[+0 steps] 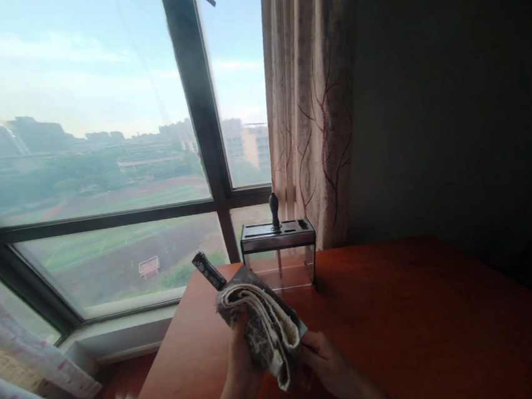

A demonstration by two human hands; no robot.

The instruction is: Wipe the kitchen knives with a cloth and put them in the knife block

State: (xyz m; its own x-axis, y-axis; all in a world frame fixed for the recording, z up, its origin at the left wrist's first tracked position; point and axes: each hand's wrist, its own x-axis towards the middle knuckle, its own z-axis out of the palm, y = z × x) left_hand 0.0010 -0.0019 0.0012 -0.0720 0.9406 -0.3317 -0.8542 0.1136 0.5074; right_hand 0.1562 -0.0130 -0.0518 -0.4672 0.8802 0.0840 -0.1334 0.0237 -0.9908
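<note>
A kitchen knife (209, 271) with a dark patterned handle and a broad blade slants above the table, its handle pointing to the upper left. A thick folded cloth (265, 325), grey and fuzzy outside with pale layers, lies against the blade and covers much of it. My left hand (243, 346) is closed round the cloth's left side, near the handle end; its fingers are partly hidden. My right hand (326, 362) pinches the right end of the cloth, close to the blade's far corner. Whether it also touches the blade, I cannot tell.
A clear-sided knife block (278, 239) with a dark slotted top stands at the table's far edge, one dark-handled tool upright in it. The reddish-brown table (399, 312) extends rightward. Behind are a large window (108, 218) and patterned curtains (313, 107).
</note>
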